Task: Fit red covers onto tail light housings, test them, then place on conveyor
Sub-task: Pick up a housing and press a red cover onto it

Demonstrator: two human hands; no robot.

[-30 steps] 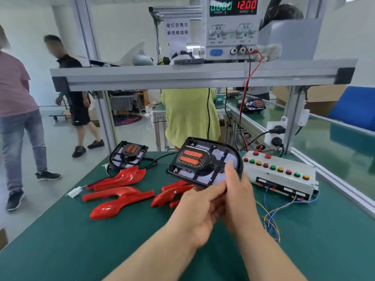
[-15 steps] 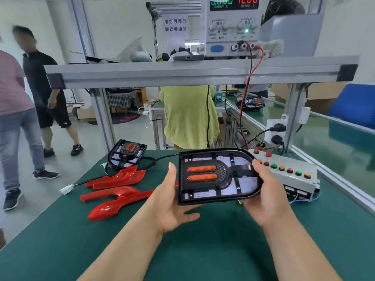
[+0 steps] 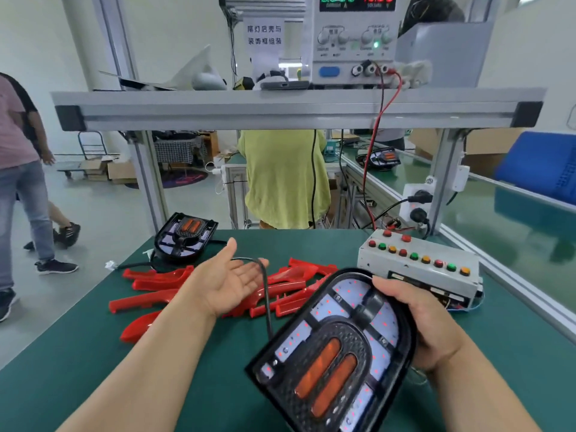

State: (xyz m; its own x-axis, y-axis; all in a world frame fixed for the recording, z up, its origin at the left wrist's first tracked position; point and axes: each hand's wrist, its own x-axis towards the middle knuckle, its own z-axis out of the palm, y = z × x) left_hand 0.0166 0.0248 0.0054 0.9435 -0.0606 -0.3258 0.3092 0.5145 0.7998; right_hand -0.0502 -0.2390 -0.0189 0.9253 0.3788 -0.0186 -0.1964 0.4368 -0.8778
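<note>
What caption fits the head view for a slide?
Cover fitting: right hand grips a housing by its edge; left hand, palm up, hovers over red covers on the bench.

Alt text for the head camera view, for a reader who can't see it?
The right hand holds a black tail light housing by its edge over a green table, its cable crossing the open, palm-up left hand. Red covers lie scattered behind, with a second housing and a button box farther back.
</note>
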